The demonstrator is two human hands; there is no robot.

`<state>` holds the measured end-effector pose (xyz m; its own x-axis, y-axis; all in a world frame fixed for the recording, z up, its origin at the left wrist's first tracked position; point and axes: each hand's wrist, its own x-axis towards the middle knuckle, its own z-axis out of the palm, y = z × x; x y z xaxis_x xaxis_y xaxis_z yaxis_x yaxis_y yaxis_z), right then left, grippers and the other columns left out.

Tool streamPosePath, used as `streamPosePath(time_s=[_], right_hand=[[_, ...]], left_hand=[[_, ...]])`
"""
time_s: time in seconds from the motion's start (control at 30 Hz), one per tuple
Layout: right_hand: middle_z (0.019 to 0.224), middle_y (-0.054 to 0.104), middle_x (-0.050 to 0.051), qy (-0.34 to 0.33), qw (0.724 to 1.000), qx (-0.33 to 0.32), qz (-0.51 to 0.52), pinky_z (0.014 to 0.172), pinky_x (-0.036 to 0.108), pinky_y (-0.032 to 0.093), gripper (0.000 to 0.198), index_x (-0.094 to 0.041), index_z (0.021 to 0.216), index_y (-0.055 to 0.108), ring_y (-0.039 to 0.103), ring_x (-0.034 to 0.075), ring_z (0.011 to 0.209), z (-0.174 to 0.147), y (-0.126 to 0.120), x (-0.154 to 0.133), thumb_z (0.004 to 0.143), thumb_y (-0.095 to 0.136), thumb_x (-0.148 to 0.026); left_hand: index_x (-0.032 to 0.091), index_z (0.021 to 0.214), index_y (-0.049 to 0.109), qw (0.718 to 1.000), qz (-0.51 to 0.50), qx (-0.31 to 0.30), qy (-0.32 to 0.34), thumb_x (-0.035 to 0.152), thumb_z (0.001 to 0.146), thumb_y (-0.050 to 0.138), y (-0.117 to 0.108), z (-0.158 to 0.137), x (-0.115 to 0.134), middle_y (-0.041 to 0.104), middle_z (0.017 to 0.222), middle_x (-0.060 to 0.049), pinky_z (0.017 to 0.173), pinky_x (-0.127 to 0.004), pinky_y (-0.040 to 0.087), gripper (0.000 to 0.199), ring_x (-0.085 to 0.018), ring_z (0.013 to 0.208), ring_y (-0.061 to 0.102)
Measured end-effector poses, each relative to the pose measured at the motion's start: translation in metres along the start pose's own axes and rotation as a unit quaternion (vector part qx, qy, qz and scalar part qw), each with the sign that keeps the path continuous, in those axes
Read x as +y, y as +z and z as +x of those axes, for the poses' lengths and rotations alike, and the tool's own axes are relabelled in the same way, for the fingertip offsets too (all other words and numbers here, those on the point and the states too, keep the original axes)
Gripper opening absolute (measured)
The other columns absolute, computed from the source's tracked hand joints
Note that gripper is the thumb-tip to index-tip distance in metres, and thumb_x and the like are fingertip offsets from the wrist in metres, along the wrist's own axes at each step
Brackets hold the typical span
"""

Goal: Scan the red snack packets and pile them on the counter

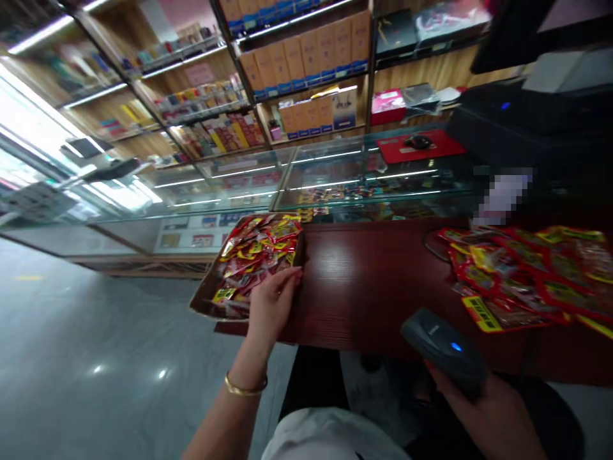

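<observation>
My left hand [274,299], with a gold bangle at the wrist, is over the right side of a shallow cardboard box [204,299]. Its fingers are pinched together by the box's right rim; whatever may be between them is hidden. Red and yellow snack packets [258,249] fill the box, which sits at the left end of the dark red wooden counter [354,287]. In my right hand [498,409] is a dark barcode scanner [445,351] with a lit blue light, its head pointing up and left over the counter's front edge.
On the right of the counter lies a pile of similar snack packets [531,268]. Behind stands a glass display case [335,169] with a mouse [417,142] on a red mat [445,145]. Dark checkout equipment [536,128] is at the upper right. Stocked shelves [306,57] line the back.
</observation>
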<state>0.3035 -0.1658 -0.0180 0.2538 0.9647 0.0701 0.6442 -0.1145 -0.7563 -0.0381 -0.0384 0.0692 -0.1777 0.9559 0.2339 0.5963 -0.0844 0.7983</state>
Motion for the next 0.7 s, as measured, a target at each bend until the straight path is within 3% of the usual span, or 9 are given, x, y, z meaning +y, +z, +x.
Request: streamPosePath(time_s=[0.1,0.2,0.27,0.4,0.57,0.63,0.7], right_hand=[[0.082,0.083,0.006,-0.048,0.999,-0.012,-0.010,0.067,0.033,0.064,0.033,-0.025,0.082,0.080,0.080,0.032,0.080,0.008,0.017,-0.006,0.077,0.069,-0.056],[0.086,0.083,0.006,-0.078,0.996,-0.035,-0.006,0.071,0.033,0.064,0.032,-0.025,0.084,0.080,0.080,0.031,0.083,0.009,0.029,-0.017,0.079,0.068,-0.054],[0.086,0.083,0.005,-0.089,0.995,-0.043,-0.008,0.072,0.033,0.064,0.029,-0.026,0.086,0.079,0.079,0.030,0.081,0.007,0.034,-0.023,0.082,0.067,-0.052],[0.090,0.083,0.005,-0.100,0.994,-0.042,-0.019,0.070,0.033,0.064,0.024,-0.028,0.088,0.079,0.079,0.031,0.084,0.000,0.035,-0.028,0.083,0.067,-0.048],[0.084,0.082,0.005,-0.101,0.994,-0.028,-0.022,0.066,0.035,0.064,0.021,-0.029,0.084,0.078,0.079,0.031,0.080,-0.003,0.032,-0.023,0.083,0.066,-0.047],[0.086,0.082,0.005,-0.099,0.995,-0.024,-0.021,0.065,0.035,0.064,0.023,-0.028,0.085,0.078,0.079,0.031,0.081,-0.004,0.032,-0.019,0.082,0.067,-0.048],[0.089,0.083,0.005,-0.097,0.995,-0.025,-0.020,0.067,0.034,0.064,0.026,-0.027,0.088,0.078,0.079,0.031,0.083,-0.005,0.033,-0.016,0.081,0.068,-0.049]], left_hand=[[0.026,0.125,0.072,0.978,0.175,0.099,-0.054,0.035,0.093,0.055,-0.068,-0.008,-0.032,0.079,0.106,-0.007,0.085,-0.034,0.054,0.037,-0.025,0.092,0.073],[0.022,0.130,0.068,0.941,0.316,0.096,-0.073,0.037,0.095,0.050,-0.102,-0.002,-0.054,0.077,0.111,-0.012,0.087,-0.039,0.053,0.042,-0.029,0.097,0.072],[0.018,0.129,0.068,0.926,0.370,0.057,-0.049,0.034,0.095,0.050,-0.107,0.011,-0.064,0.074,0.119,-0.015,0.094,-0.041,0.051,0.042,-0.030,0.107,0.069],[0.012,0.132,0.063,0.900,0.436,-0.019,0.009,0.027,0.092,0.050,-0.094,0.047,-0.076,0.066,0.134,-0.017,0.106,-0.039,0.044,0.046,-0.030,0.126,0.059],[0.013,0.108,0.073,0.861,0.505,-0.061,0.002,0.028,0.088,0.053,-0.084,0.066,-0.075,0.073,0.113,-0.018,0.098,-0.043,0.047,0.032,-0.034,0.111,0.065],[0.015,0.096,0.075,0.867,0.495,-0.051,0.015,0.029,0.088,0.053,-0.086,0.059,-0.070,0.075,0.107,-0.017,0.097,-0.043,0.046,0.028,-0.034,0.108,0.066],[0.017,0.090,0.075,0.892,0.451,-0.023,0.033,0.031,0.090,0.051,-0.089,0.046,-0.063,0.075,0.107,-0.015,0.098,-0.042,0.046,0.028,-0.032,0.108,0.066]])
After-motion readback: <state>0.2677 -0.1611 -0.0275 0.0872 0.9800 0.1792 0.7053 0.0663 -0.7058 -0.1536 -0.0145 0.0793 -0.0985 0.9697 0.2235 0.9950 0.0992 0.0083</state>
